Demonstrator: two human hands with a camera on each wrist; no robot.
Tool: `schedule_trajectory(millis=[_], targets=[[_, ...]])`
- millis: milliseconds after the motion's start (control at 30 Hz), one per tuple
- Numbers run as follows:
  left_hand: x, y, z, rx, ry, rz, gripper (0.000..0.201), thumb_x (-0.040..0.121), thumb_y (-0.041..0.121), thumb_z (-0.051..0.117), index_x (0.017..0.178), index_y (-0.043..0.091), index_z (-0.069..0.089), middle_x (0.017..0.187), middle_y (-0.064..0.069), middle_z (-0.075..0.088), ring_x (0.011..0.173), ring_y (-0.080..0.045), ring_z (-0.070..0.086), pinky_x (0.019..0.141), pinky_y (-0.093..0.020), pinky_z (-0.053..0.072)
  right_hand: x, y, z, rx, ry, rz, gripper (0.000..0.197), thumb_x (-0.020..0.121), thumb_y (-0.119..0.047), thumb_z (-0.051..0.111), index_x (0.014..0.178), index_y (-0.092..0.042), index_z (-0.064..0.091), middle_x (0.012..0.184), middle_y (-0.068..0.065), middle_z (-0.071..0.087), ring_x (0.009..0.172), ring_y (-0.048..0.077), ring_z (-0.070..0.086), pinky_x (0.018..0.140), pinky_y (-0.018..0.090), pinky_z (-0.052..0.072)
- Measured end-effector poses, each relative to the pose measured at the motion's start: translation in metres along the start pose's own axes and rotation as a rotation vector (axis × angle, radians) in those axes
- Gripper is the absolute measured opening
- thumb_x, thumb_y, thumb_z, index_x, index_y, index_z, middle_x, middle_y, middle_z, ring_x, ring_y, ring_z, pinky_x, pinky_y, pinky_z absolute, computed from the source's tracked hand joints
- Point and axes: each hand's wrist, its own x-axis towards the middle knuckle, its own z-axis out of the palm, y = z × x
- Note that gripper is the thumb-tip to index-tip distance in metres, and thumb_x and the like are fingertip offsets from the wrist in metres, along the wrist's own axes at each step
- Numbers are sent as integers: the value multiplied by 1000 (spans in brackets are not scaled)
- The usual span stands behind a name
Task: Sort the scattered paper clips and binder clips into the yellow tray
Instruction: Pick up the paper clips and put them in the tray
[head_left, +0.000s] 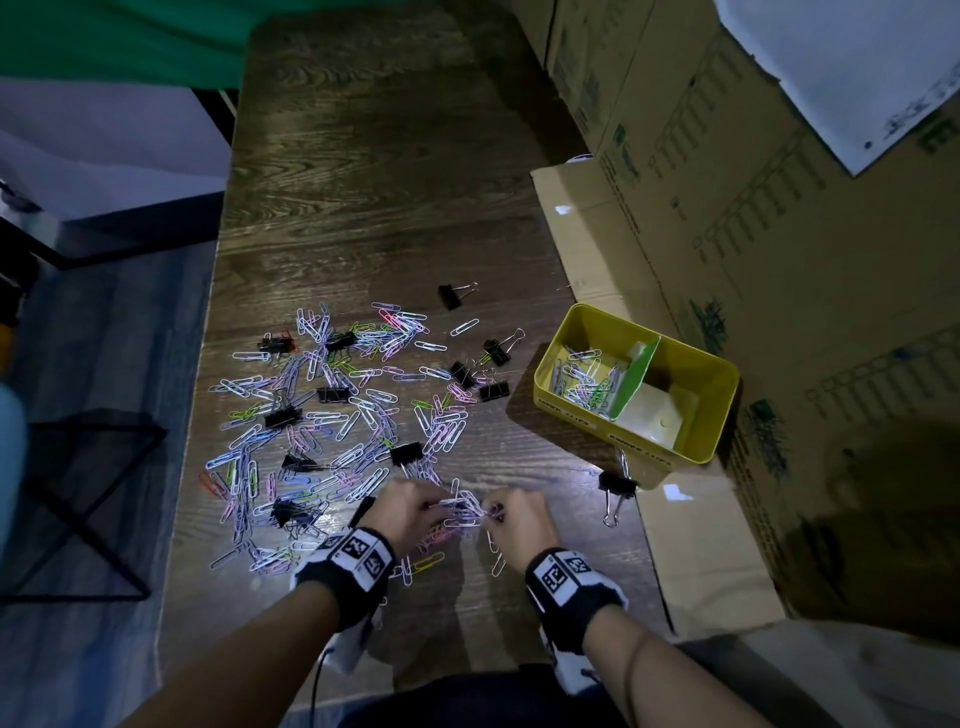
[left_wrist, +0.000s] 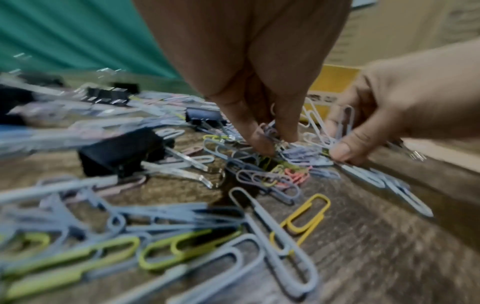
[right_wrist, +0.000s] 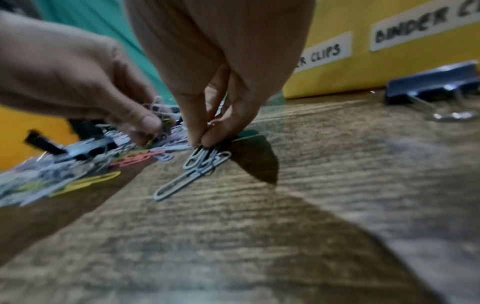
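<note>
1. The left hand (head_left: 410, 512) is pinching a bunch of paper clips (head_left: 462, 512) at the near edge of the pile.
2. The right hand (head_left: 522, 519) is pinching pale clips (right_wrist: 202, 164) just beside it.
3. The yellow tray (head_left: 566, 415) is sitting beyond the right hand, paper clips lying in its left compartment.
4. Binder clips (head_left: 405, 453) are lying scattered beyond the left hand.

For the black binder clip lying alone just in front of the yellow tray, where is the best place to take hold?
Probably the black body of the binder clip, pinched from above across its folded sides. Its wire handles lie flat on the table, pointing toward the person, so they give fingers less to catch.
</note>
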Motion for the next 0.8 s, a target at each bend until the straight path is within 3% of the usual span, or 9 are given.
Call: schedule_trajectory(millis=[67,133,267,333,433,500,600,667,800], targets=[[-1,-2,-3,-143,27,-201,22,81,24,69,101,16,71,91,3,70,71,-2,61,63,-7,44,3,5,-5,119,-8,44,7,82,-21,71,88,-23,70,96,4,69,80,12,62,77,19,47],[0,-6,-6,-344,64,-377,23,77,21,73,99,14,70,85,2,69,68,-4,64,56,-9,44,3,9,-14,216,0,49,7,79,-18,75,85,-18,73,84,0,70,75,10,62,71,17,45],[0,-6,-29,-820,13,-526,26,71,10,73,91,-6,66,81,-14,72,76,-24,69,64,-22,55,-3,15,-34,452,37,50,10,75,-10,77,83,-15,73,77,0,69,70,13,62,70,20,49],[2,0,-45,-911,-48,-508,26,67,11,72,86,-6,66,81,-17,71,73,-24,68,69,-26,56,-6,18,-45,556,71,55,13,74,-7,78,79,-17,72,75,-1,69,69,13,63,68,16,50],[15,17,-67,-959,-149,-433,22,69,11,70,83,-6,67,79,-17,69,69,-21,65,70,-29,57,-14,19,-64,691,170,51,18,70,-7,81,69,-23,73,75,0,73,71,18,68,72,28,55],[34,39,-78,-927,-207,-342,21,73,11,69,85,-5,68,84,-20,68,73,-21,64,71,-28,56,-21,15,-77,778,211,57,15,70,-7,80,69,-22,74,77,-1,74,72,17,69,69,27,56],[71,85,-83,-920,-189,-158,10,78,3,66,84,-4,68,77,-19,66,67,-21,60,67,-25,52,-30,4,-103,906,295,0,13,72,0,76,77,-12,73,69,-7,73,63,4,67,58,13,50],[100,115,-79,-849,-158,-64,8,79,6,68,78,-2,68,70,-15,64,66,-22,55,67,-30,47,-30,-1,-120,939,369,-42,13,72,1,76,83,-4,72,73,-3,73,62,4,66,60,12,50],[147,152,-54,-684,-91,-52,3,78,6,71,76,7,69,69,-12,68,64,-21,64,73,-38,58,-19,-3,-146,837,516,-70,15,71,-5,79,77,-18,72,75,-4,72,65,5,65,66,16,52]])
